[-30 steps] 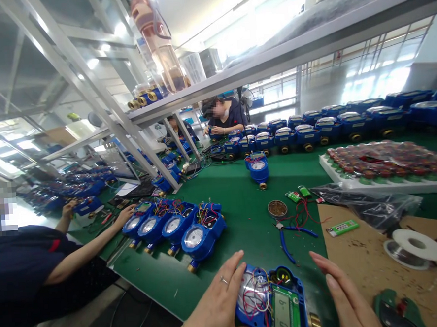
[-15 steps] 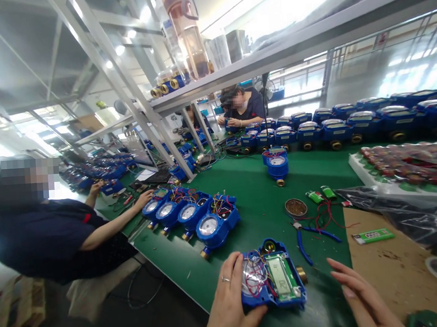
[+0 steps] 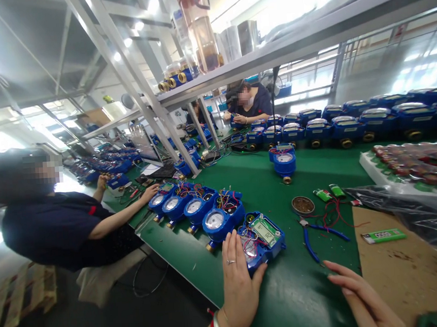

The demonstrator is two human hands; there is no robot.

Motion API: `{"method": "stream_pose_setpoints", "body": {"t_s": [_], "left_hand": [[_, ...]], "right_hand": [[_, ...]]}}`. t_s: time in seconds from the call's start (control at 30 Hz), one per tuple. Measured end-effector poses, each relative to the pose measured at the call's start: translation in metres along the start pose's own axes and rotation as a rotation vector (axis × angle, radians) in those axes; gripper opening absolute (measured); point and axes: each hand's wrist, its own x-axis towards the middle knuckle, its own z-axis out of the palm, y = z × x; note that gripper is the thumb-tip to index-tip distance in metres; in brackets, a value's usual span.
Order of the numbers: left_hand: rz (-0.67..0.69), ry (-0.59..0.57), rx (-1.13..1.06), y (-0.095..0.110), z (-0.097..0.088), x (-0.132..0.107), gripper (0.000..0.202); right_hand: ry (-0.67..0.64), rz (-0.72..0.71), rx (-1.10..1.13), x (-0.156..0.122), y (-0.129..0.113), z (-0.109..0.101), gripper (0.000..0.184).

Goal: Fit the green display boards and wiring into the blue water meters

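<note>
A smooth green mat covers the long table [image 3: 293, 297], under a slanted grey steel shelf frame [image 3: 156, 108] in a bright workshop. Near the table's front edge, the open meter [image 3: 263, 234], glossy blue plastic with tangled wires and a flat display, ends a row of round-dialled meters [image 3: 194, 208]. The left hand [image 3: 240, 275] lies flat on it, fingers straight, not clasping. The right hand [image 3: 360, 298] hovers spread and empty beside rough brown cardboard [image 3: 395, 271].
</note>
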Motion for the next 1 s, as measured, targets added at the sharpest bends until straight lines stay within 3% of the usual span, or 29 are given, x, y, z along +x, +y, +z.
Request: {"method": "stream_pose_setpoints", "body": {"t_s": [0.3,0.63,0.73,0.87,0.9,1.0], "left_hand": [[-0.061,0.020,0.063,0.008,0.018,0.017,0.080],[-0.057,0.008,0.010,0.011,0.012,0.017,0.082],[-0.055,-0.009,-0.081,0.017,-0.004,0.016,0.077],[0.011,-0.065,-0.364,0.025,-0.054,0.021,0.065],[0.056,-0.108,-0.472,0.026,-0.068,0.023,0.062],[0.161,-0.384,-0.677,0.033,-0.095,0.018,0.063]], "right_hand": [[-0.020,0.140,0.070,-0.002,-0.018,0.000,0.026],[-0.052,0.119,0.101,-0.002,-0.022,-0.001,0.026],[-0.064,0.113,0.103,-0.001,-0.022,-0.003,0.026],[-0.043,0.132,0.128,0.000,-0.027,-0.004,0.027],[-0.038,0.144,0.136,0.000,-0.029,-0.004,0.028],[-0.033,0.184,0.147,-0.002,-0.035,-0.004,0.027]]}}
